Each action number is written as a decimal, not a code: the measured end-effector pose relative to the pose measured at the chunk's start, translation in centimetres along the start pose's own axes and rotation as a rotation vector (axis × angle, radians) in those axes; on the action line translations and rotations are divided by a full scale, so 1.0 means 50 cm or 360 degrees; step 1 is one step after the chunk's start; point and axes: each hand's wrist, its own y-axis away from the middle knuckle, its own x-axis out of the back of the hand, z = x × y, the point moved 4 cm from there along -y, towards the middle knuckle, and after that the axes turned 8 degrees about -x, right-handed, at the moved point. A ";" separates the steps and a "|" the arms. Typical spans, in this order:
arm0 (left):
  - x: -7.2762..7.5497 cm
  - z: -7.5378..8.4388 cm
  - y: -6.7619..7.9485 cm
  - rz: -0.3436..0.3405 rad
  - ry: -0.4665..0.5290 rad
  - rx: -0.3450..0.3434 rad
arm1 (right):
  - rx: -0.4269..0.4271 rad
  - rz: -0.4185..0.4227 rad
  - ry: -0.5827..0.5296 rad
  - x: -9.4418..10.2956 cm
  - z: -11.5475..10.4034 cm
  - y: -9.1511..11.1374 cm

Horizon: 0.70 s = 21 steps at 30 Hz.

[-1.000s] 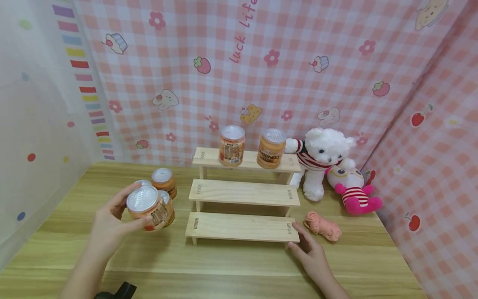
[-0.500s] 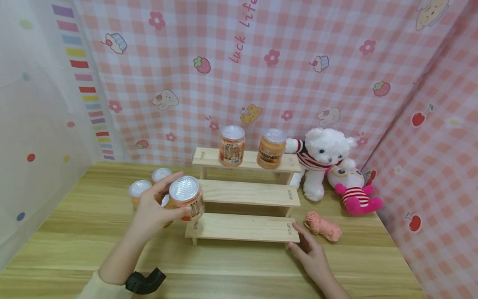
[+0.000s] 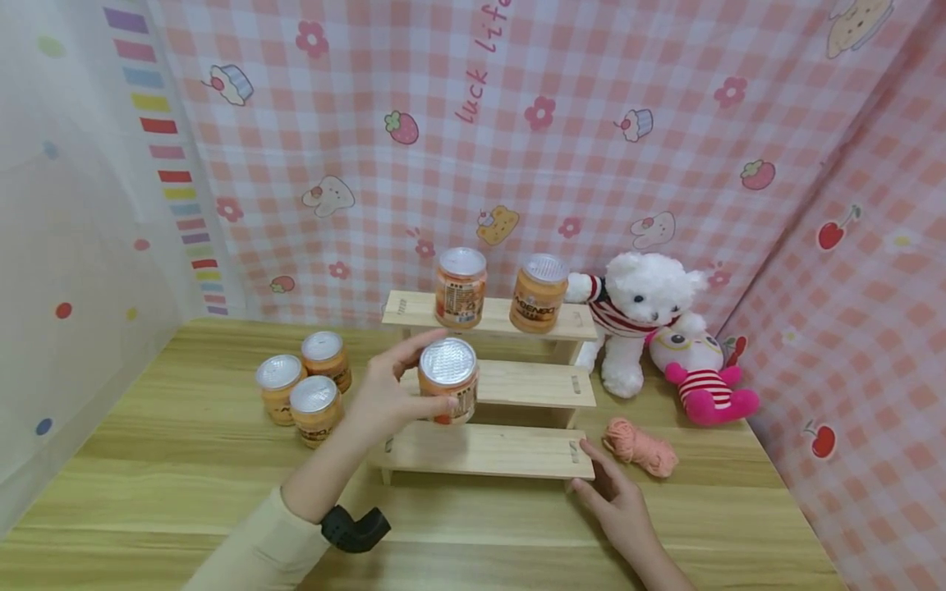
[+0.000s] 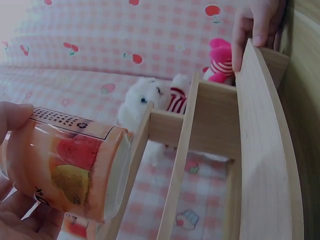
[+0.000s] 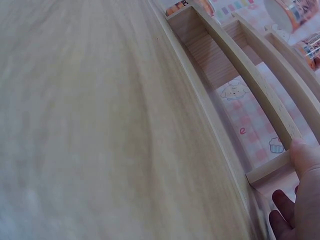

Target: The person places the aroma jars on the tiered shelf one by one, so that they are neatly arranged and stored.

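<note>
My left hand (image 3: 386, 396) grips an orange-labelled can (image 3: 449, 377) with a pale lid, thumb in front and fingers behind. The can is in the air before the middle step of a three-step wooden display shelf (image 3: 502, 450). Pictures of fruit show on its label (image 4: 75, 160) in the left wrist view. My right hand (image 3: 619, 505) holds the right end of the shelf's lowest step, thumb at the front corner. In the right wrist view the thumb (image 5: 302, 155) lies on the board's end. Two similar cans, a left one (image 3: 461, 289) and a right one (image 3: 539, 295), stand on the top step.
Three more cans, a back one (image 3: 325, 357), a left one (image 3: 279, 386) and a front one (image 3: 315, 410), stand on the table (image 3: 148, 484) left of the shelf. To the right are a white teddy bear (image 3: 643, 304), a pink doll (image 3: 702, 377) and peach yarn (image 3: 639, 447).
My left hand has carried the can rightward, from beside the group of cans to in front of the shelf. My right hand has stayed at the shelf's end.
</note>
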 end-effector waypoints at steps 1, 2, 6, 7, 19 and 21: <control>-0.010 -0.001 -0.005 -0.0014 0.0009 -0.0010 | 0.0002 0.0000 -0.0002 0.000 -0.001 0.000; -0.019 -0.003 -0.010 -0.0022 0.0014 -0.0013 | 0.0004 -0.0002 -0.0002 0.000 -0.001 0.000; -0.052 -0.008 -0.030 -0.0046 0.0064 0.0009 | 0.0002 -0.0002 -0.0004 0.001 -0.003 0.000; -0.060 -0.009 -0.036 -0.0049 0.0077 0.0015 | -0.0001 0.0000 -0.0004 0.001 -0.002 0.000; -0.134 -0.019 -0.088 -0.0044 0.0104 0.0039 | -0.0011 -0.0015 -0.0009 0.000 -0.008 0.000; -0.143 -0.021 -0.096 -0.0035 0.0093 0.0018 | -0.0008 -0.0018 -0.0008 -0.001 -0.008 0.000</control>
